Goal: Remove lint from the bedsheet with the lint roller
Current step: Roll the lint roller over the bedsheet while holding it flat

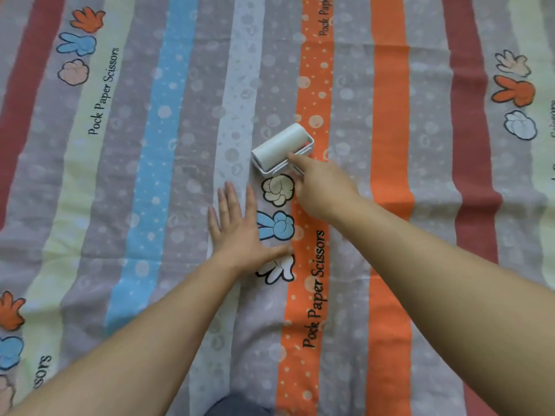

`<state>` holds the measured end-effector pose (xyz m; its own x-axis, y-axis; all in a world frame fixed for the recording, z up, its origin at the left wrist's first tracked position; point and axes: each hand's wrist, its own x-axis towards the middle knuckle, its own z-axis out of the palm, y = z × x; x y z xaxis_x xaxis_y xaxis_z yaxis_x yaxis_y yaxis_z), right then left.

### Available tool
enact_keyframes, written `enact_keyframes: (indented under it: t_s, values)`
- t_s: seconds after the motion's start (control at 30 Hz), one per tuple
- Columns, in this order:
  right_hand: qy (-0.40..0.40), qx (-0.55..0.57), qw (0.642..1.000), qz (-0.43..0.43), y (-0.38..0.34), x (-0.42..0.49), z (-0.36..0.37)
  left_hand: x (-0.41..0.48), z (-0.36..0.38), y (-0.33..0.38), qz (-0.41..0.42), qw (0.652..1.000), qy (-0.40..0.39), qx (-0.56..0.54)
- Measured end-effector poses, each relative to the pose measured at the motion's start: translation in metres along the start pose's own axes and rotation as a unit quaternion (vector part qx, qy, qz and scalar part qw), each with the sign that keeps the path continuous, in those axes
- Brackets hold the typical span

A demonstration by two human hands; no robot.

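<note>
Just beyond the flat left hand (237, 232), right hand (321, 190) grips the lint roller (280, 147).

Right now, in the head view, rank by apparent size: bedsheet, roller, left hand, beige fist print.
1. bedsheet, fills the frame
2. left hand, nearer the camera
3. roller
4. beige fist print

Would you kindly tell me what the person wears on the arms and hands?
Nothing visible: the left hand and right hand are bare, without gloves, rings or a watch, and no sleeves come into view.
</note>
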<state>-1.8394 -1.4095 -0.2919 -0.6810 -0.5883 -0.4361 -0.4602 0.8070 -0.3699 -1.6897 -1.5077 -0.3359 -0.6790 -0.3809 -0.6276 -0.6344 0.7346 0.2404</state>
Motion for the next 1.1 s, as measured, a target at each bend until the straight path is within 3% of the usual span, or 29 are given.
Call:
enact_keyframes:
  t_s: [0.53, 0.73, 0.87, 0.97, 1.03, 1.1]
  values:
    - [-0.113, -0.103, 0.984, 0.095, 0.078, -0.138, -0.012, 0.006, -0.003, 0.025, -0.023, 0.999, -0.026, 0.020]
    - [-0.141, -0.095, 0.981, 0.095, 0.099, -0.168, -0.036, 0.005, -0.001, 0.043, -0.010, 0.999, -0.044, 0.008]
    - [-0.193, -0.001, 0.977, 0.087, 0.111, -0.173, -0.085, -0.001, 0.006, 0.052, -0.012, 0.999, -0.045, 0.004]
    - [-0.094, 0.109, 0.988, 0.048, 0.109, -0.157, -0.094, -0.003, 0.012, 0.067, -0.028, 0.999, -0.043, -0.002]
    - [-0.005, 0.101, 0.995, 0.011, 0.108, -0.125, -0.080, -0.002, 0.016, 0.079, -0.060, 0.997, -0.045, -0.002]
    - [0.023, 0.065, 0.998, -0.006, 0.101, -0.081, -0.056, 0.000, 0.018, 0.082, -0.078, 0.996, -0.040, -0.005]
